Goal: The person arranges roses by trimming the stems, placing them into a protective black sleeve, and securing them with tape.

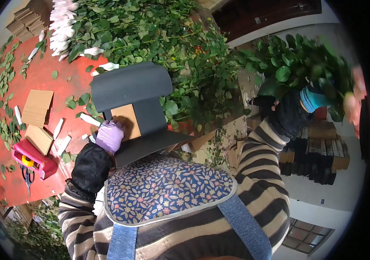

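Note:
My left hand (109,137), in a lilac glove with a black sleeve cover, is closed at the left edge of a brown cardboard piece (125,120). Its fingertips are partly hidden. The cardboard rests on dark grey wrapping sheet (130,84), whose far end curls up and whose near end reaches my apron. Out to the far right, my right hand (314,99), in a blue glove, is raised with a bunch of leafy stems (299,60) in its grip. Leaves cover most of its fingers. Blurred pink blooms (354,97) show at the bunch's right end.
Leafy stems with white-sleeved heads (63,28) cover the far part of the red table (79,78). On the left lie cardboard pieces (37,106), a pink tape dispenser (35,159) and scissors (28,177). Stacked boxes (319,151) stand below my right arm.

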`<action>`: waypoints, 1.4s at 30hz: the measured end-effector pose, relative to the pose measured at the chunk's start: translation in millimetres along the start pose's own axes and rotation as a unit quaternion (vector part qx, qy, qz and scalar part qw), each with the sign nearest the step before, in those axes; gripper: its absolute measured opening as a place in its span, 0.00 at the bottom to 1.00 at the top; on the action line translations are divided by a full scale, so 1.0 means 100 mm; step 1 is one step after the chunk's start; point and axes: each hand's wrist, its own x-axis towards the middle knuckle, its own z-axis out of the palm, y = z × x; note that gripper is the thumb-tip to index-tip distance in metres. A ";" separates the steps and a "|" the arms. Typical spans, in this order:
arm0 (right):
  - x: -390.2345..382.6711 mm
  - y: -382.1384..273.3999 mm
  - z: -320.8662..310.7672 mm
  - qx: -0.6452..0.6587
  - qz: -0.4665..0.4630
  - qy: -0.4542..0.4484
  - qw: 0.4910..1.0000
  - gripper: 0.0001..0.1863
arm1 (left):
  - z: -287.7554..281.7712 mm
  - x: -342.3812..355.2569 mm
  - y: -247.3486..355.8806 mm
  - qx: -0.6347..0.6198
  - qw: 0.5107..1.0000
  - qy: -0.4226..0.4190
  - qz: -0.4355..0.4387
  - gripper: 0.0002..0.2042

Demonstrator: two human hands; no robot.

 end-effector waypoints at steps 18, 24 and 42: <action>-0.65 0.91 2.22 -0.297 -0.214 -0.380 0.850 0.18 | -0.07 0.15 0.02 -0.051 0.994 -0.063 -0.072 0.16; -0.24 1.33 1.56 -0.316 -0.206 -0.223 0.899 0.18 | -0.19 0.09 -0.03 -0.039 0.969 -0.209 -0.127 0.28; -0.06 -0.05 0.98 0.115 0.479 -0.038 0.869 0.22 | -0.23 0.00 0.03 -0.134 0.989 0.015 -0.062 0.16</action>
